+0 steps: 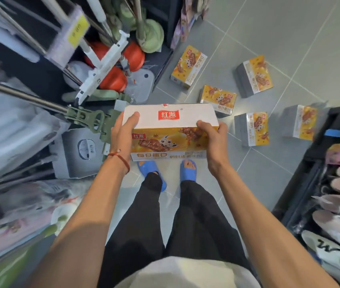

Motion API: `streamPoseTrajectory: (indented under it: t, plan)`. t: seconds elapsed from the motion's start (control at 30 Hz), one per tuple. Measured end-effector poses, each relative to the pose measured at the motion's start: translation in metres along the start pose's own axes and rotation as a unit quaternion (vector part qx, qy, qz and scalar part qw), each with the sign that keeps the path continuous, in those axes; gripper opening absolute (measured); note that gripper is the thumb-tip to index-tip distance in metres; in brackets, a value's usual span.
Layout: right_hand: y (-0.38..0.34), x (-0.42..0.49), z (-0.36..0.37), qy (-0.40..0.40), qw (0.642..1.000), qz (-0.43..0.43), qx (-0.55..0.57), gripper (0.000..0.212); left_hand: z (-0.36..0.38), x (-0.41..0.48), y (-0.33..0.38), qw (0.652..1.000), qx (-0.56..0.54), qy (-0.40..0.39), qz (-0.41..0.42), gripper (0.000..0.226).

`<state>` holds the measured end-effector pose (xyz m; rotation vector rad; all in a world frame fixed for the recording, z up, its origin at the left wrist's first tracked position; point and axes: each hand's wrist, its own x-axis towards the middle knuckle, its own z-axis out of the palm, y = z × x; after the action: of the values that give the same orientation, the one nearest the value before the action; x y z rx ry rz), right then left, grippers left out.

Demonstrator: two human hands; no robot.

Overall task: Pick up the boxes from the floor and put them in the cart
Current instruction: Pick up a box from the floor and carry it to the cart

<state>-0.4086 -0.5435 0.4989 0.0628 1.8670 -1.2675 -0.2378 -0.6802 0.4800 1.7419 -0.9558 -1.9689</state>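
I hold a white and yellow snack box [170, 129] with a red logo in front of me, above my feet. My left hand [122, 134] grips its left end, thumb on the white top. My right hand [212, 142] grips its right end, thumb over the top edge. Several more boxes of the same kind lie on the grey tiled floor beyond it: one by the shelf base [188, 66], one just behind the held box [219, 98], and others to the right [255, 75], [253, 132], [302, 122]. No cart is clearly in view.
A rack of mops [106, 65] and cleaning tools crowds the left side. A dark shelf [302, 175] with slippers stands at the right. My feet in blue sandals [152, 173] are on the tiles between them.
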Motion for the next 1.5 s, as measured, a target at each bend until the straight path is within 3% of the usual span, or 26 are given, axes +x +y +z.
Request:
streamPoseTrajectory:
  t: [0.07, 0.2, 0.37, 0.53, 0.67, 0.73, 0.87, 0.97, 1.17, 1.3, 1.5]
  plan:
    - [-0.012, -0.015, -0.001, -0.016, 1.0, -0.022, 0.002, 0.058, -0.003, -0.019, 0.012, 1.0, -0.012, 0.007, 0.015, 0.03]
    - [-0.033, -0.039, -0.011, -0.046, 0.996, -0.076, -0.011, 0.075, -0.001, -0.055, 0.022, 0.998, -0.034, 0.022, 0.05, 0.041]
    - [-0.052, -0.058, -0.034, -0.093, 0.99, -0.109, -0.017, 0.08, 0.011, -0.104, 0.026, 0.993, -0.038, 0.058, 0.1, 0.029]
    - [-0.062, -0.072, -0.066, -0.149, 0.978, -0.145, -0.009, 0.071, 0.027, -0.149, 0.012, 0.984, -0.102, 0.074, 0.124, 0.03]
    - [-0.07, -0.085, -0.087, -0.203, 0.965, -0.164, -0.025, 0.038, 0.034, -0.188, -0.008, 0.974, -0.162, 0.092, 0.125, 0.039]
    - [-0.07, -0.092, -0.093, -0.236, 0.958, -0.159, -0.03, 0.033, 0.034, -0.208, -0.018, 0.968, -0.192, 0.107, 0.121, 0.046]
    - [-0.062, -0.114, -0.091, -0.296, 0.941, -0.156, -0.055, 0.031, 0.024, -0.244, -0.045, 0.954, -0.232, 0.153, 0.116, 0.039]
    - [-0.049, -0.132, -0.084, -0.334, 0.926, -0.155, -0.087, 0.027, 0.006, -0.267, -0.069, 0.936, -0.267, 0.197, 0.113, 0.05]
    - [-0.009, -0.183, -0.06, -0.413, 0.887, -0.147, -0.145, 0.035, -0.041, -0.321, -0.123, 0.896, -0.321, 0.283, 0.119, 0.051]
    - [0.032, -0.233, -0.045, -0.463, 0.855, -0.136, -0.191, 0.037, -0.078, -0.369, -0.174, 0.866, -0.359, 0.326, 0.119, 0.066]
    - [0.114, -0.33, -0.035, -0.514, 0.817, -0.122, -0.228, 0.043, -0.133, -0.462, -0.261, 0.82, -0.386, 0.404, 0.124, 0.055]
